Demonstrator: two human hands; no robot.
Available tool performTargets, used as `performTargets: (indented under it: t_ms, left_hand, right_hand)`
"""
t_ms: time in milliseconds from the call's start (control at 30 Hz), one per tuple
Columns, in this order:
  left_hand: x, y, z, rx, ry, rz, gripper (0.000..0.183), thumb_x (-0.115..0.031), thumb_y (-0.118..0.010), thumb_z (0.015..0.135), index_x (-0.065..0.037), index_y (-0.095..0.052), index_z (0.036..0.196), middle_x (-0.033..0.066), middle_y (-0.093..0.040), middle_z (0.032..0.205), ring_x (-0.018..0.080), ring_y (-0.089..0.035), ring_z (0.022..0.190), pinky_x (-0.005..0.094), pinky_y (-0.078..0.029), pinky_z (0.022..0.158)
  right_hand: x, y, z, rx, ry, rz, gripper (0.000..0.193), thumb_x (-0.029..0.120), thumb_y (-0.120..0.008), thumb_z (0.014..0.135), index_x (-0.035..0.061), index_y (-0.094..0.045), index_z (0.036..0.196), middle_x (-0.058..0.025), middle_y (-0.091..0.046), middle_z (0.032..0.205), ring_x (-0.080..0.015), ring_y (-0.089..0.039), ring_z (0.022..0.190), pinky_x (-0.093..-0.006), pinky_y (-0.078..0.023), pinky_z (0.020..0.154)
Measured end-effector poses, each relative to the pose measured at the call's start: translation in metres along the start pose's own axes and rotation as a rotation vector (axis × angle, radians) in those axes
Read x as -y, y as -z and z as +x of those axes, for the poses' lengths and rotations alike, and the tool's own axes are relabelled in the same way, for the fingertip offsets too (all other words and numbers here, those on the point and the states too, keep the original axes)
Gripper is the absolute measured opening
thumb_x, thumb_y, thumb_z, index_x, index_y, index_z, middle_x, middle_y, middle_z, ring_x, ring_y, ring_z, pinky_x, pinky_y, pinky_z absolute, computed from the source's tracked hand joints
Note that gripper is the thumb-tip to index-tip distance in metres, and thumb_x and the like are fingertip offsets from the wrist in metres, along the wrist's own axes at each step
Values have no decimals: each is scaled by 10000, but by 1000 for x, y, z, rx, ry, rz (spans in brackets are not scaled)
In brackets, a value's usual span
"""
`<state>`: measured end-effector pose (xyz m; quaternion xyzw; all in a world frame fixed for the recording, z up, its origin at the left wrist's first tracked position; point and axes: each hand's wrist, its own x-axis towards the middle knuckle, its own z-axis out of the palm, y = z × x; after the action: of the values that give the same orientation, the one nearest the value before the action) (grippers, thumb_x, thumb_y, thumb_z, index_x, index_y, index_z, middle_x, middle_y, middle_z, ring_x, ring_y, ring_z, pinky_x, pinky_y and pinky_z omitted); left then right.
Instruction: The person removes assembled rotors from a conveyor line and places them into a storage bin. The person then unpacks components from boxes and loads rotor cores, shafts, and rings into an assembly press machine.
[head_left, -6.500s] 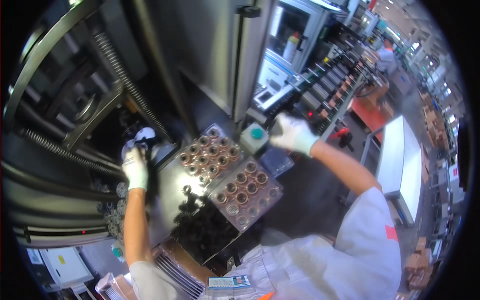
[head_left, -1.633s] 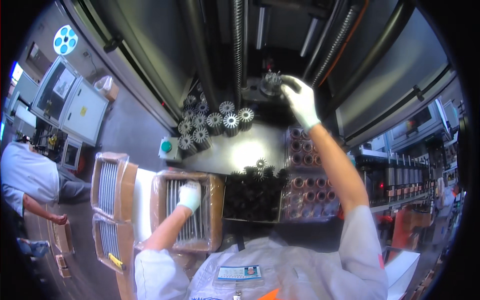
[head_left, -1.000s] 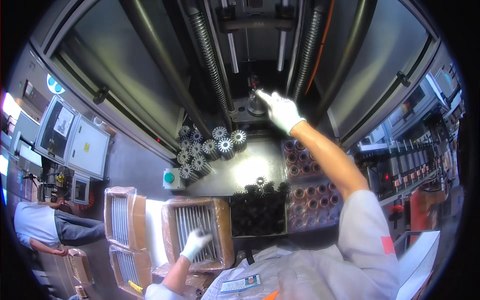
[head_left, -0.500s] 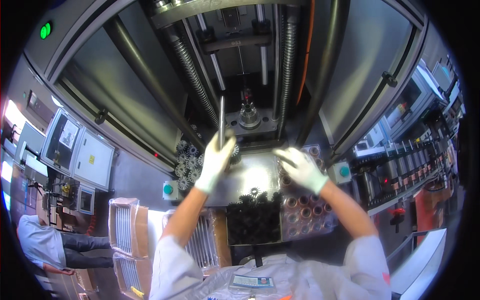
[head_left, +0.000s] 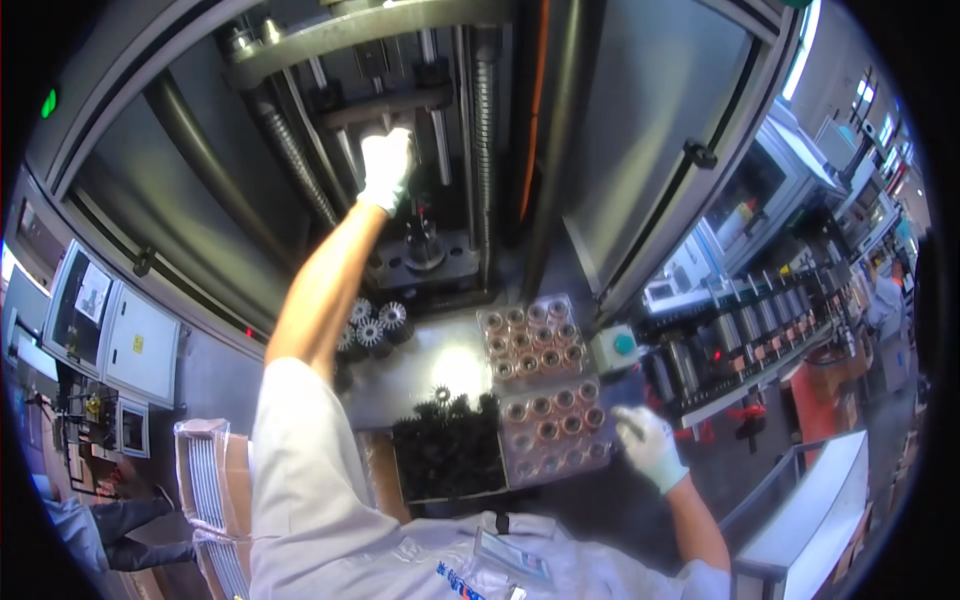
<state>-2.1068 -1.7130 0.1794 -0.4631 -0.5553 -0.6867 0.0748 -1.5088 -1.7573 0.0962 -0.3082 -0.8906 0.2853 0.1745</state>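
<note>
My left hand, in a white glove, is raised inside the tall press, just below its upper crossbar. Its fingers are closed around a slim metal rod, which the glove mostly hides. Lower down in the press, a round metal fixture stands on the base plate. My right hand, also gloved, hovers beside a clear plastic tray of copper-coloured rings. Its fingers are loosely bent and apart, with nothing visible in them.
Behind that tray lies a second tray of copper rings. A box of black toothed parts stands near my body. Finned rotor cores sit left of the metal table. A green-button box and a conveyor line are to the right.
My left hand has gone up and forward into the press with the metal rod. My right hand has moved back and right, away from the far tray. The view has shifted rightward.
</note>
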Motion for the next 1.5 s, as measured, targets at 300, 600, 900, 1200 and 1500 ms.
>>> performTargets:
  t_ms: [300, 600, 900, 1200, 1500]
  left_hand:
    - [-159, -32, -56, 25, 146, 675, 442, -370, -705, 926, 60, -620, 982, 136, -652, 853, 181, -557, 750, 366, -472, 688]
    - [-196, -207, -284, 728, -176, 128, 361, -184, -663, 879, -26, -649, 1203, 168, -691, 1152, 316, -693, 996, 401, -549, 866]
    - [-184, -282, -336, 997, -85, 601, 169, -184, -599, 840, -33, -644, 901, 189, -676, 919, 389, -663, 849, 478, -526, 766]
    - [-381, -429, -429, 469, -44, 51, 349, -32, -663, 880, -19, -632, 1227, 142, -689, 1058, 271, -692, 936, 357, -550, 790]
    - [-453, -680, -593, 1326, 368, -460, 393, -19, -539, 925, -39, -613, 1310, 116, -710, 1093, 218, -692, 997, 332, -524, 930]
  right_hand:
    - [-41, 17, -74, -100, -568, 370, 262, 106, -614, 939, 31, -696, 1176, -44, -652, 835, -89, -584, 618, -274, -482, 576]
    - [-70, 24, -88, -30, -431, 509, 256, 63, -617, 939, 18, -684, 1182, -30, -674, 860, -85, -583, 653, -265, -488, 608]
    - [-208, 110, -262, -50, -471, 408, 246, 115, -649, 925, -1, -701, 1136, -102, -691, 872, -123, -623, 660, -287, -503, 613]
    - [-342, 214, -345, -245, -681, 651, 302, 93, -617, 950, -23, -657, 1226, -70, -702, 901, -76, -585, 641, -225, -481, 597]
    - [-485, 353, -334, -248, -445, 248, 279, 164, -641, 945, 42, -687, 1191, -113, -716, 960, -144, -659, 756, -310, -534, 718]
